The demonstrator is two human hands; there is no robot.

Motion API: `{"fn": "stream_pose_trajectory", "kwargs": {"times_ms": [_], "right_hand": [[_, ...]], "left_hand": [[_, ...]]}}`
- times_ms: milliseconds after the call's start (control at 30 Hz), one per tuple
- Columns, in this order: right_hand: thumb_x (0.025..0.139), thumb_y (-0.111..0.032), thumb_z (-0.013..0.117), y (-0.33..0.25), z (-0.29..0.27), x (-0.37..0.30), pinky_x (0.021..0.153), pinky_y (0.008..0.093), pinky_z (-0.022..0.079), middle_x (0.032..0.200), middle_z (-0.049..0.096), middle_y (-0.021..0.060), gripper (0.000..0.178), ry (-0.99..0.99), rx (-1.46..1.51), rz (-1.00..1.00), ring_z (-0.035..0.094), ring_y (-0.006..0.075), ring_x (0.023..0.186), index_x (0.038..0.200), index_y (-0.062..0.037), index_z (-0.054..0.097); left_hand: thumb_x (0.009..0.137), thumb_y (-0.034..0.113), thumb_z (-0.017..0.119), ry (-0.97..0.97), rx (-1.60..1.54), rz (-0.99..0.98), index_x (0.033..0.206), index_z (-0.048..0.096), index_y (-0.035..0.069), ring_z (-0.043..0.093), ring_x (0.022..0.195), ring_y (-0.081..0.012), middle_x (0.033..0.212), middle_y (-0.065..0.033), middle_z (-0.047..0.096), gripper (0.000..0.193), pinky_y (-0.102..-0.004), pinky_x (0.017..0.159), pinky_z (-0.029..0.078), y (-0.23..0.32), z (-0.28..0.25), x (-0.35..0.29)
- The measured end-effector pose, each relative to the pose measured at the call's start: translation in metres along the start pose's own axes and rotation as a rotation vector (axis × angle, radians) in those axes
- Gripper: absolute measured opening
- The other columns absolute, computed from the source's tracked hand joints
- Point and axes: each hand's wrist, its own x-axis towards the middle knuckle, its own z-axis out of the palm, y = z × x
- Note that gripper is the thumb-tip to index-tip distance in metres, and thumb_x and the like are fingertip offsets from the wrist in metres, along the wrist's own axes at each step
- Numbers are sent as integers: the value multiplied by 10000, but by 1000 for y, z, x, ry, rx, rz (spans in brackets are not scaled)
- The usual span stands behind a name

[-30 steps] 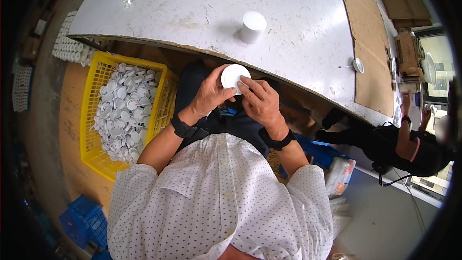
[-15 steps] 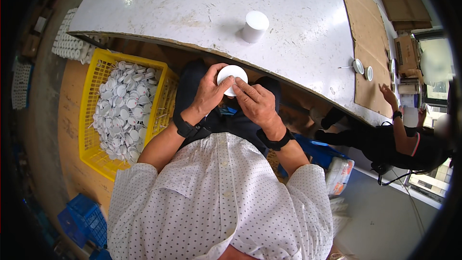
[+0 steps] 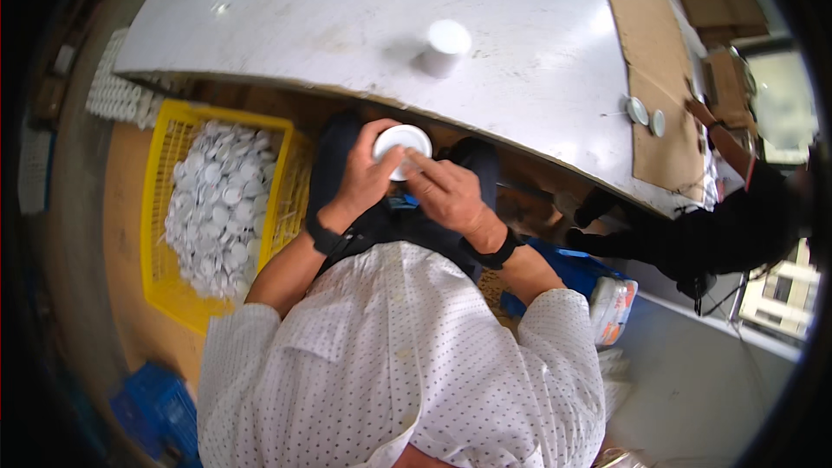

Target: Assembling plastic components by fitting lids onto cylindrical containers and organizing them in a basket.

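Note:
Above my lap, close to the table's front edge, my left hand (image 3: 358, 178) is closed around the left side of a white round disc with a raised rim (image 3: 402, 136). The left thumb lies across its near part. My right hand (image 3: 446, 195) is closed too, its fingertips pinched at the disc's near right edge by the left thumb. Those fingertips are slightly blurred, and the disc's underside is hidden. On the table beyond stands a white cylinder (image 3: 445, 50), apart from both hands.
A yellow basket (image 3: 156, 234) full of small white discs with stems stands at my left. The white table (image 3: 520, 61) spans the front, with cardboard (image 3: 650, 61) and two white round pieces on its right. A person in black (image 3: 719, 243) works there. Blue crates (image 3: 160, 412) sit lower left.
The disc has tipped, so its raised rim now shows, and it has moved slightly left in view. My right fingers have slid to its near edge. The other person's hand has moved toward the boxes.

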Motion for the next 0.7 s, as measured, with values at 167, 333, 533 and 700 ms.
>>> {"fn": "stream_pose_trajectory", "kwargs": {"times_ms": [167,333,533,700], "right_hand": [[635,-44,686,25,-31,7,639,322,494,1019,594,122,391,60,-2,222,580,257,743,1011,-40,582],[702,-121,683,164,-90,-66,801,359,450,986,600,155,336,383,-488,737,563,308,894,1011,-29,592],[718,-400,629,219,-169,-88,783,378,460,935,628,178,444,196,-675,1479,595,313,890,962,-29,635],[748,-450,535,238,-157,-75,807,398,455,962,622,192,470,-141,-690,1678,587,341,927,939,-35,645]], "left_hand": [[857,168,533,206,-262,-321,1128,455,40,580,830,-165,975,-91,562,311,-299,600,521,-22,-48,-3],[860,188,499,467,-178,-454,1178,418,46,590,834,-199,1014,-106,554,358,-311,557,534,-97,-168,-29],[771,132,562,923,-99,-667,1343,182,33,527,981,-328,1222,-154,425,694,-409,721,487,-179,-332,-124],[706,217,603,1179,403,-767,1297,300,39,503,1009,-314,1220,-174,441,688,-458,806,409,-203,-421,-220]]}}
